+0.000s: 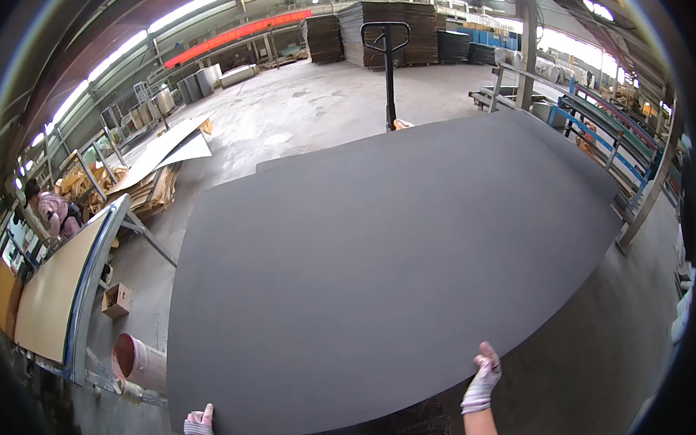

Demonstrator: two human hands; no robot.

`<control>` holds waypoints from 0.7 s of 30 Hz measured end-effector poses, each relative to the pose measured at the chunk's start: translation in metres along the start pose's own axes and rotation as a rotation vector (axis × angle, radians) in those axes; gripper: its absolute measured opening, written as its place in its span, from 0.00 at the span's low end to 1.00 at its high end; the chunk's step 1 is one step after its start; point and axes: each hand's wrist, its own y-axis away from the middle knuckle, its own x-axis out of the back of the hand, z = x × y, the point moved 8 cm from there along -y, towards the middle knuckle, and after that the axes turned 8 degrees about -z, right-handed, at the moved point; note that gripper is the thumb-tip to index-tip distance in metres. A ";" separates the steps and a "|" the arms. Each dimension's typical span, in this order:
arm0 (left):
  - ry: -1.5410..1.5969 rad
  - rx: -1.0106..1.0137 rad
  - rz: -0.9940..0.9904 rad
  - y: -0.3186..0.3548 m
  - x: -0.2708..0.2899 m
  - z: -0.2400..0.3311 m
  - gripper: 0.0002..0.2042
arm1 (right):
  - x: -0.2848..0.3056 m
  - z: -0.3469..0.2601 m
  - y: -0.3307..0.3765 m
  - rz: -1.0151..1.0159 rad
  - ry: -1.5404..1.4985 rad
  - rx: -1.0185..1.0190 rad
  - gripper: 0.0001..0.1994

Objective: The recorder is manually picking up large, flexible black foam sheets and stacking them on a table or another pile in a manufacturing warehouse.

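Note:
A large dark grey sheet (388,270) fills the middle of the view, lying nearly flat and reaching from my body out toward the far floor. My left hand (200,428), in a striped knit glove, grips the sheet's near edge at the lower left, thumb on top. At the lower right my right hand (482,380), gloved the same way, holds that same near edge. A second dark sheet edge shows just beyond the far-left corner, partly hidden.
A pallet jack handle (387,55) stands upright beyond the sheet. Left: a tilted table with a tan board (55,293), a person (53,212), a cardboard box (116,299), a pink drum (138,361). Right: blue metal racks (606,132). Stacked boards (387,28) far back.

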 end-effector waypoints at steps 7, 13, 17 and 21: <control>0.317 -0.231 0.310 -0.122 0.156 0.124 0.13 | 0.012 0.026 -0.113 0.170 0.001 0.126 0.14; 0.402 -0.363 0.237 -0.170 0.128 0.230 0.14 | -0.022 0.052 -0.122 0.090 0.072 -0.102 0.25; 0.497 -0.373 0.116 -0.187 0.073 0.284 0.14 | -0.021 0.069 -0.143 0.092 0.136 -0.286 0.25; 0.596 -0.472 0.021 -0.192 0.070 0.305 0.19 | -0.016 0.057 -0.167 0.040 0.333 -0.365 0.25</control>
